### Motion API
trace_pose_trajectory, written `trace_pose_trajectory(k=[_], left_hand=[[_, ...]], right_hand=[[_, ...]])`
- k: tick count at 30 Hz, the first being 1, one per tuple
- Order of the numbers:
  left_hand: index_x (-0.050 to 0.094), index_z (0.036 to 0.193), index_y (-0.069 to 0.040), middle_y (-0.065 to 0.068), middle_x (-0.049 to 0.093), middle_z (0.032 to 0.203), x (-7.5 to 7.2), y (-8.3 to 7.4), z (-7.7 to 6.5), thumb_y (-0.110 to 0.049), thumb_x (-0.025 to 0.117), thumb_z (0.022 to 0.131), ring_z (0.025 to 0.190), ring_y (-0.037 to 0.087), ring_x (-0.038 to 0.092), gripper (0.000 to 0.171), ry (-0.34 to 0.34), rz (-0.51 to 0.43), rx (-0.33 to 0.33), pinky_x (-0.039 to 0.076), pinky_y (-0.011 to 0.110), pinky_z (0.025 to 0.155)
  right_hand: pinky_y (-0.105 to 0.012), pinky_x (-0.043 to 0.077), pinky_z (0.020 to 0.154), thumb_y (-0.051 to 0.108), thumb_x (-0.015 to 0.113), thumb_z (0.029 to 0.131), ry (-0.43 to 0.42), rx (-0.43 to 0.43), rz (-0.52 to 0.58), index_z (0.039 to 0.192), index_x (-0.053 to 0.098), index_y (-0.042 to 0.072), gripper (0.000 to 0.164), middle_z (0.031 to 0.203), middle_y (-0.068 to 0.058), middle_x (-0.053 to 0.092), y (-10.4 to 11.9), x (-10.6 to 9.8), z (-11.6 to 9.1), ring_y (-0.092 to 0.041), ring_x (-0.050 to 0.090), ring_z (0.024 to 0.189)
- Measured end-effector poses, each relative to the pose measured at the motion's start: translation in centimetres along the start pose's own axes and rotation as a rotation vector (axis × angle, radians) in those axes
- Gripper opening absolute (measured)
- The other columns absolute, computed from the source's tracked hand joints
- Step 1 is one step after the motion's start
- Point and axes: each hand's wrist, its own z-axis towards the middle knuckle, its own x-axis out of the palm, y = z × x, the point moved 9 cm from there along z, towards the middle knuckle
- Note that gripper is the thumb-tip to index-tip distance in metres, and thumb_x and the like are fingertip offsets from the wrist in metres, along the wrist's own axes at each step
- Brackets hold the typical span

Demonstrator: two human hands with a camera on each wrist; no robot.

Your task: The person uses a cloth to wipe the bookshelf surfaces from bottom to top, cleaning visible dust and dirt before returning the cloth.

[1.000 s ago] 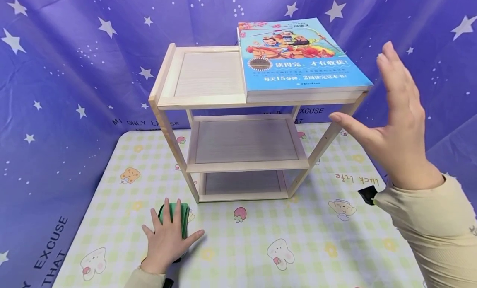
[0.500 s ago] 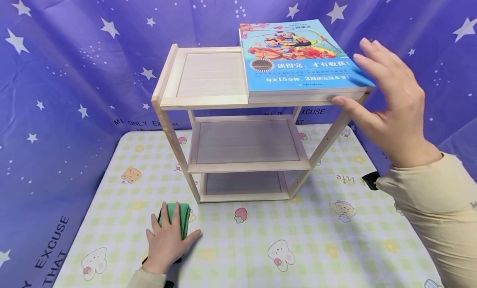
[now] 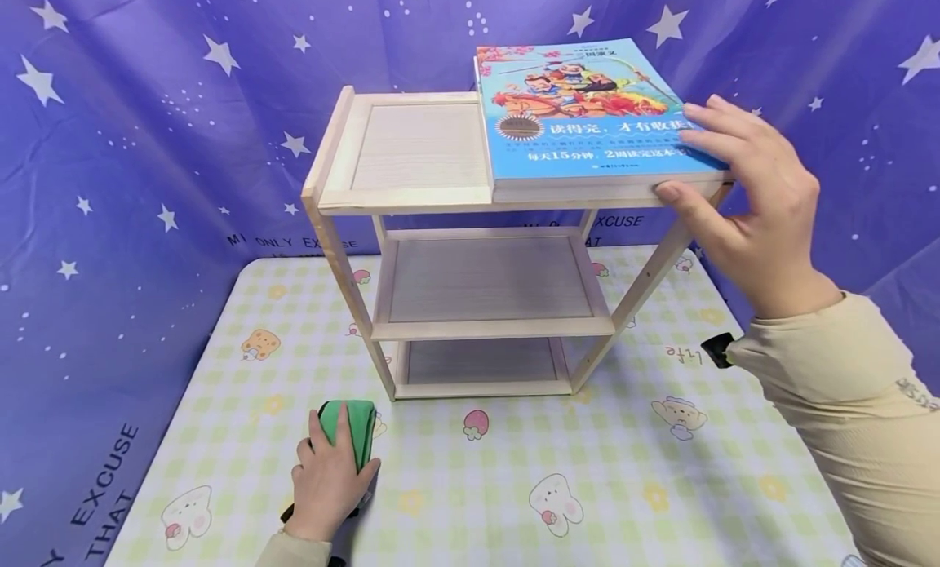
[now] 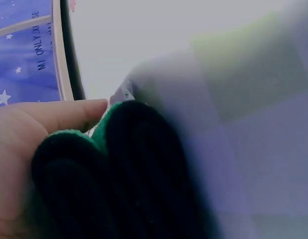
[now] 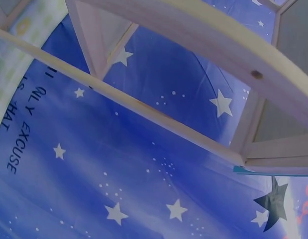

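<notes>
In the head view, my left hand (image 3: pixel 326 485) grips a folded green cloth (image 3: pixel 352 424) on the table, fingers over its top and thumb along its right side. The left wrist view shows the dark inner folds of the cloth (image 4: pixel 144 149) close up, with a finger beside it. A blue illustrated paperback book (image 3: pixel 580 147) lies on the right half of a wooden shelf's top board (image 3: pixel 419 147). My right hand (image 3: pixel 764 200) reaches over the book's front right corner, fingers spread across its cover and thumb at its front edge.
The three-tier wooden shelf (image 3: pixel 492 329) stands on a table with a checked, cartoon-printed cloth (image 3: pixel 477 485). A purple curtain with white stars (image 3: pixel 184 143) hangs behind and at the sides. In the right wrist view, the shelf's wooden post (image 5: pixel 208 45) passes close by.
My right hand has come in leftward, from beside the book to over its right edge. The left hand's spread fingers and thumb have drawn in around the green cloth.
</notes>
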Motion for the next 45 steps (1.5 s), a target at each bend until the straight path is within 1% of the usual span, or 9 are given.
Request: trace_pose_trajectory(k=[5,8,14,19,23,30,35,40,45], left_hand=[[0.029,0.153,0.0,0.051,0.031,0.135,0.0,0.3,0.1,-0.036,0.078,0.079,0.103,0.063,0.048,0.096,-0.004,0.021,-0.033,0.047,0.062,0.058],[0.028,0.153,-0.001,0.049,0.036,0.13,0.0,0.4,0.2,-0.035,0.077,0.08,0.101,0.062,0.049,0.095,0.014,0.01,-0.05,0.046,0.061,0.057],[0.024,0.155,-0.004,0.048,0.036,0.129,0.6,0.8,0.2,-0.035,0.072,0.083,0.098,0.06,0.048,0.092,0.08,-0.013,-0.095,0.045,0.061,0.057],[0.025,0.155,-0.004,0.047,0.037,0.128,0.7,0.7,0.3,-0.032,0.069,0.084,0.097,0.059,0.049,0.088,0.087,-0.018,-0.09,0.045,0.059,0.057],[0.027,0.154,-0.004,0.047,0.039,0.127,0.6,0.7,0.2,-0.028,0.068,0.083,0.097,0.058,0.049,0.086,0.081,-0.018,-0.082,0.045,0.058,0.056],[0.029,0.153,-0.003,0.047,0.04,0.127,0.1,0.8,0.3,-0.027,0.069,0.083,0.101,0.06,0.049,0.084,0.073,-0.031,-0.077,0.047,0.061,0.059],[0.028,0.154,-0.004,0.046,0.038,0.129,0.0,0.5,0.3,-0.024,0.066,0.084,0.106,0.061,0.047,0.082,0.092,-0.092,-0.07,0.047,0.061,0.061],[0.027,0.154,-0.004,0.046,0.036,0.132,-0.7,-0.8,0.0,-0.021,0.064,0.084,0.111,0.061,0.046,0.081,0.109,-0.185,-0.029,0.049,0.058,0.061],[0.031,0.154,-0.005,0.044,0.037,0.132,-1.9,-2.6,0.0,-0.018,0.064,0.083,0.111,0.057,0.048,0.079,0.048,-0.221,0.041,0.049,0.054,0.061]], right_hand=[[-0.043,0.04,0.112,0.066,0.067,0.082,-0.045,0.013,0.022,0.099,0.068,-0.01,0.079,0.112,-0.026,0.07,-0.2,0.2,-0.3,-0.035,0.06,0.124],[-0.043,0.039,0.113,0.066,0.065,0.083,-0.074,0.028,0.034,0.099,0.066,-0.011,0.079,0.112,-0.027,0.07,-0.3,0.3,-0.5,-0.035,0.059,0.125],[-0.044,0.035,0.115,0.067,0.062,0.085,-0.162,0.04,0.075,0.099,0.06,-0.014,0.082,0.11,-0.03,0.068,-0.4,0.7,-1.3,-0.035,0.056,0.129],[-0.045,0.035,0.116,0.068,0.065,0.081,-0.267,0.064,0.182,0.096,0.055,-0.016,0.086,0.107,-0.026,0.068,-1.1,0.9,-1.9,-0.035,0.056,0.128],[-0.047,0.037,0.114,0.068,0.065,0.082,-0.331,0.057,0.265,0.091,0.052,-0.016,0.086,0.104,-0.024,0.068,-1.3,1.2,-2.0,-0.037,0.06,0.123],[-0.048,0.039,0.112,0.058,0.061,0.09,-0.342,0.059,0.309,0.091,0.052,-0.015,0.073,0.104,-0.021,0.068,-1.1,1.4,-1.9,-0.035,0.062,0.118],[-0.048,0.039,0.112,0.054,0.061,0.092,-0.347,0.064,0.316,0.091,0.052,-0.014,0.069,0.104,-0.019,0.067,-1.2,1.3,-2.0,-0.034,0.063,0.117],[-0.048,0.039,0.112,0.053,0.062,0.092,-0.357,0.065,0.318,0.09,0.051,-0.014,0.068,0.104,-0.019,0.067,-1.2,1.4,-2.2,-0.034,0.062,0.116],[-0.048,0.039,0.112,0.054,0.062,0.091,-0.359,0.06,0.323,0.09,0.051,-0.014,0.069,0.104,-0.019,0.067,-1.2,1.5,-2.1,-0.035,0.062,0.117]])
